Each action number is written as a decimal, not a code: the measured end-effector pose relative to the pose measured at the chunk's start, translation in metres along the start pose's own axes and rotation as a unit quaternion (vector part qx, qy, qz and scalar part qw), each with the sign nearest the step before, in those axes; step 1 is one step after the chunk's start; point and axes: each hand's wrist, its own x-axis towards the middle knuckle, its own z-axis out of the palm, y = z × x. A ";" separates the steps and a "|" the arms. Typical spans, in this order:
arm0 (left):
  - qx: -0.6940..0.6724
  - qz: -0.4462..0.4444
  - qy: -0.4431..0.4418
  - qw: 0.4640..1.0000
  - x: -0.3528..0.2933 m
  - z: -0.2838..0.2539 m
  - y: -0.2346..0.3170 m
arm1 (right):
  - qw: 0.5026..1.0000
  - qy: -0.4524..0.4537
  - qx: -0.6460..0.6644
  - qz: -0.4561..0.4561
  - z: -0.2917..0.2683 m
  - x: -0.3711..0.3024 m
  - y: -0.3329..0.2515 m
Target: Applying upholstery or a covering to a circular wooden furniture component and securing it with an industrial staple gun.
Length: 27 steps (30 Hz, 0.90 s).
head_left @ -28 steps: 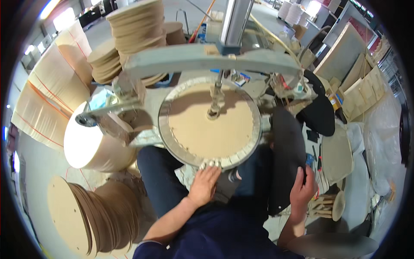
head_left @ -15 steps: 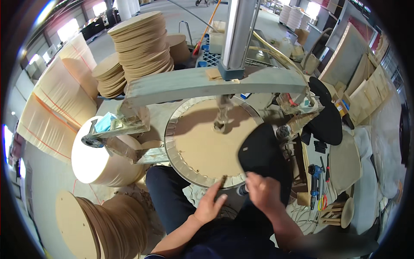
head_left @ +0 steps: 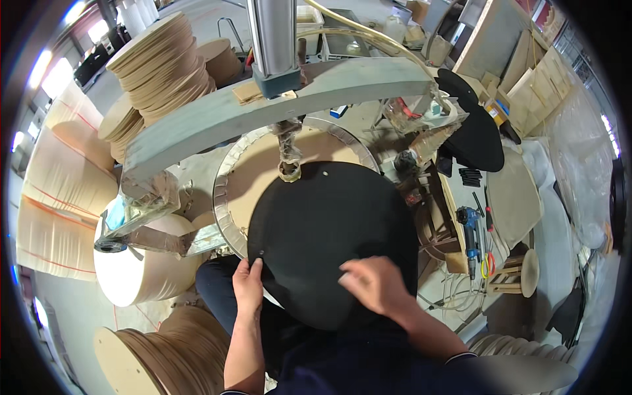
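- The person wore a dark navy top; its fabric filled the lower middle of the view.
- Sleeves were short or pushed up: both forearms were bare from about the elbow down.
- Dark navy trousers covered the legs.
- The left hand (head_left: 248,286) and right hand (head_left: 370,284) were bare, with no gloves.
- No watch, ring or wristband could be made out.
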 end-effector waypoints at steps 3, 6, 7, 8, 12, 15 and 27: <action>-0.022 -0.013 0.022 0.999 0.005 -0.007 0.000 | 0.972 0.163 -0.147 0.088 -0.027 -0.010 0.075; -0.037 -0.016 0.026 0.999 0.007 0.000 0.005 | 0.928 0.232 -0.176 0.230 -0.030 -0.035 0.158; -0.032 -0.022 0.025 0.999 0.009 0.002 0.006 | 0.926 0.244 -0.056 0.284 -0.025 -0.045 0.199; -0.024 -0.027 0.035 0.999 0.009 -0.002 0.008 | 0.928 0.240 -0.051 0.282 -0.022 -0.038 0.196; 0.012 -0.027 0.047 0.998 0.012 -0.008 0.000 | 0.908 0.216 0.108 0.343 -0.022 -0.016 0.188; 0.035 -0.030 0.075 0.996 0.011 -0.002 -0.003 | 0.911 0.210 0.104 0.340 -0.025 -0.005 0.183; 0.119 -0.029 0.074 0.990 0.004 0.004 -0.017 | 0.930 0.202 0.022 0.306 -0.027 -0.003 0.173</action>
